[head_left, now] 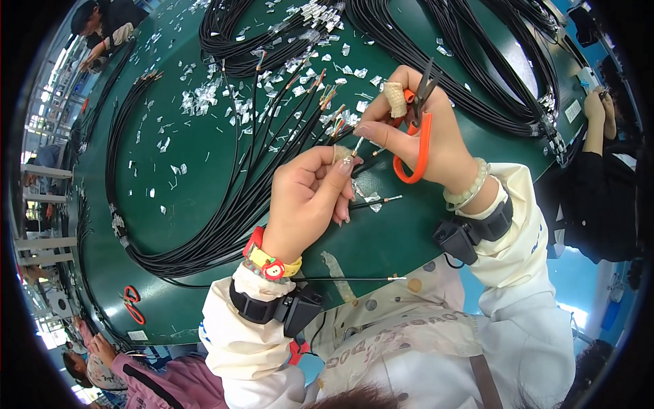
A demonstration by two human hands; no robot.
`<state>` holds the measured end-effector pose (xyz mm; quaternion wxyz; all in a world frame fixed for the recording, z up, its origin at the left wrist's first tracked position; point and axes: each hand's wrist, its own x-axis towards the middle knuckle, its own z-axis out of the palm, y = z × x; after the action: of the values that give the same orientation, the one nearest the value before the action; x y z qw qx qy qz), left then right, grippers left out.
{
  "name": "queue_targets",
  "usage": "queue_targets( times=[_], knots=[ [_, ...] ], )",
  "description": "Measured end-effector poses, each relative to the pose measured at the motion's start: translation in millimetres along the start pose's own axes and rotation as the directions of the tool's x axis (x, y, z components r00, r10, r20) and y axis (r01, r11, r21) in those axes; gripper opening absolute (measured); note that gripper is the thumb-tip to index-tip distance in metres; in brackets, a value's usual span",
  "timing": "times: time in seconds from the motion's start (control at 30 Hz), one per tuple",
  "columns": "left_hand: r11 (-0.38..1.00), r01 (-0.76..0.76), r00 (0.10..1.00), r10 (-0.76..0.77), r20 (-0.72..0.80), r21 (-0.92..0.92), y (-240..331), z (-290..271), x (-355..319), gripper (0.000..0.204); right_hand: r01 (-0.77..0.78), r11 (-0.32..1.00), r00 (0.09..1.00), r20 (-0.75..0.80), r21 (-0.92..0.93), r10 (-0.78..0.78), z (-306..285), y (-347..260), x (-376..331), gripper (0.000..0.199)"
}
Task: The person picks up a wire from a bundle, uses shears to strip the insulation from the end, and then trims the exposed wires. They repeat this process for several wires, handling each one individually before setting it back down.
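My left hand [306,198] is closed, pinching a black cable near its stripped end [357,146] between thumb and forefinger. My right hand [443,140] holds a pair of orange-handled scissors [424,155], blades up and away from the cable. Its thumb and forefinger meet at the pale tip of that cable; whether they grip foil or wire there is too small to tell. Both forefingers wear tan wrappings. Left of my hands lies a bundle of black cables [197,252], several ends fanned out with coloured wires [327,97] bare.
Foil scraps [201,99] litter the green table [170,218]. Coiled black cables [470,88] lie along the far side. Another pair of red-handled scissors [134,305] rests at the left. Single cables stick out near my lap. Other people sit around the table, one at the right edge.
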<state>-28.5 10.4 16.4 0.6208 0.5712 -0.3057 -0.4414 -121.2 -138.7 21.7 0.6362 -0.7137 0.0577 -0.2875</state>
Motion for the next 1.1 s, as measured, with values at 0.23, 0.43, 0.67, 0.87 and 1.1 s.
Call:
queue_targets(
  times=[0.23,0.43,0.67,0.87,1.1],
  knots=[
    [0.999,0.021,1.000,-0.021,-0.010,-0.045,-1,1,0,0.020,0.091,0.994,0.996,-0.012,-0.068,-0.092,4,1,-2,0.033],
    [0.968,0.148,0.985,-0.127,0.114,-0.202,5,-13,4,0.026,0.295,0.941,0.955,0.089,-0.167,-0.284,1,3,-3,0.033],
    [0.890,0.244,0.953,-0.146,0.267,-0.385,5,-18,2,0.023,0.271,0.960,0.962,0.056,-0.071,-0.268,3,4,-2,0.033],
    [0.992,-0.042,0.999,0.039,0.028,0.122,-4,1,0,0.014,0.196,0.979,0.977,0.100,-0.062,-0.190,4,3,-3,0.033],
    [0.997,-0.071,0.995,0.071,-0.074,0.003,-6,-2,1,0.015,0.238,0.971,0.966,0.106,-0.002,-0.236,4,7,-1,0.034]
  ],
)
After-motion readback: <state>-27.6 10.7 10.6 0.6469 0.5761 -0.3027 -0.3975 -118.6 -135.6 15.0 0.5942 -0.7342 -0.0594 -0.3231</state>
